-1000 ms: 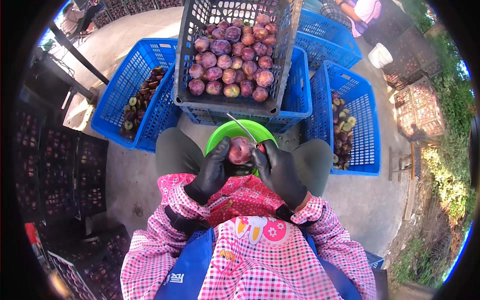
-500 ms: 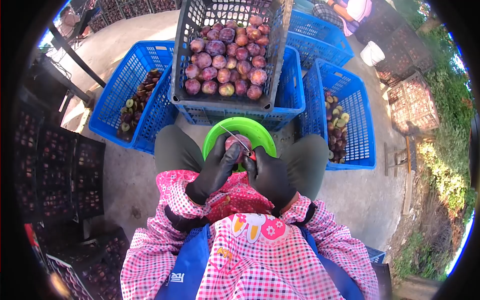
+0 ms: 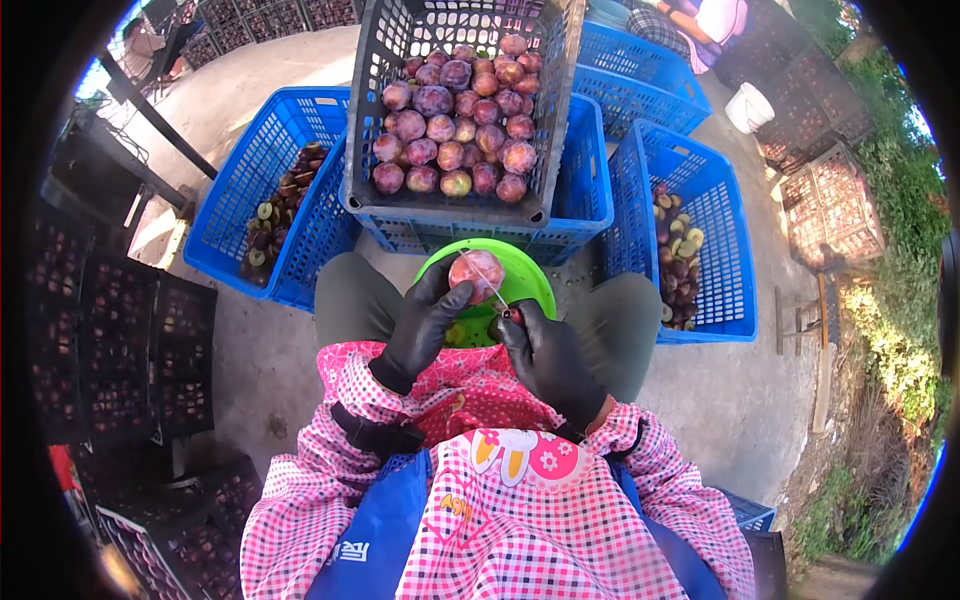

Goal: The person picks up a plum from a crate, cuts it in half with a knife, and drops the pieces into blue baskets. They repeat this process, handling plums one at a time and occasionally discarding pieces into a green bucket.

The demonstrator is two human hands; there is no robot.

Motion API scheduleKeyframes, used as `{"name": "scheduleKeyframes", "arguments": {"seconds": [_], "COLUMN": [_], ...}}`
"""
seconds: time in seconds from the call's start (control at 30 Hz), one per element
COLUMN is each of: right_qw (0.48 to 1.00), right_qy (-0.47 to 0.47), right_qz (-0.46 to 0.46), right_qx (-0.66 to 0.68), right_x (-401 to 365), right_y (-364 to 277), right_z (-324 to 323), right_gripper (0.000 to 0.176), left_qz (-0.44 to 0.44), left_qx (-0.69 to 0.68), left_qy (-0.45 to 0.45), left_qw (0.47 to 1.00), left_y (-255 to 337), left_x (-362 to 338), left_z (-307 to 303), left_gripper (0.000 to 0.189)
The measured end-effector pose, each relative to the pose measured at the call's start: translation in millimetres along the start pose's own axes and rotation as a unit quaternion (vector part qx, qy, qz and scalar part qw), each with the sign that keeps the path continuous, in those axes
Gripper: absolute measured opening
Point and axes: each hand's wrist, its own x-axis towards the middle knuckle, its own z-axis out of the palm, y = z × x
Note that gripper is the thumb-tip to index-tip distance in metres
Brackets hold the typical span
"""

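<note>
My left hand [image 3: 422, 318], in a black glove, grips a reddish-purple plum [image 3: 476, 276] between thumb and fingers. A knife [image 3: 497, 291] with a thin blade and a red handle is in my gloved right hand [image 3: 546, 352], fingers wrapped round the handle. Its blade lies across the face of the plum. Both hands are over a bright green basin [image 3: 538, 290] between my knees; some cut fruit shows low inside it, partly hidden by my hands. Straight ahead, a black crate [image 3: 352, 140] of whole plums rests on a blue crate [image 3: 580, 232].
Blue crates with halved plums stand at the left [image 3: 215, 228] and right [image 3: 738, 280]. A white bucket [image 3: 748, 108] is at the back right, near a seated person [image 3: 690, 25]. Dark crates of plums [image 3: 110, 330] are stacked along the left. A wooden stool [image 3: 800, 322] stands at the right.
The plum has moved up and turned in my left hand, showing more of its face. My right hand has shifted slightly right and down, the knife blade still against the plum.
</note>
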Motion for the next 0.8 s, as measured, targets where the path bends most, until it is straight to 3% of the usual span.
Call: {"name": "scheduleKeyframes", "arguments": {"seconds": [0.47, 0.6, 0.63, 0.67, 0.8], "right_qw": [0.996, 0.996, 0.995, 0.995, 0.997], "right_qy": [-0.005, 0.043, 0.062, 0.062, 0.055], "right_qz": [0.026, -0.007, -0.009, -0.009, 0.005], "right_qx": [-0.084, -0.073, -0.075, -0.075, -0.045], "right_x": [3, 2, 0, 0, 2], "right_y": [9, 11, 10, 10, 20], "right_z": [20, 32, 34, 36, 35], "right_gripper": [0.025, 0.026, 0.027, 0.027, 0.021], "left_qz": [0.017, 0.019, -0.073, -0.161, -0.102], "left_qx": [0.039, 0.018, -0.176, -0.362, -0.296], "left_qy": [0.023, 0.022, 0.005, -0.012, 0.001], "left_qw": [0.999, 0.999, 0.982, 0.918, 0.95], "left_y": [8, 7, 1, -5, -10], "left_x": [-3, 3, 7, 9, 8], "left_z": [12, 11, 9, 9, 16], "left_gripper": [0.052, 0.053, 0.054, 0.055, 0.057]}}
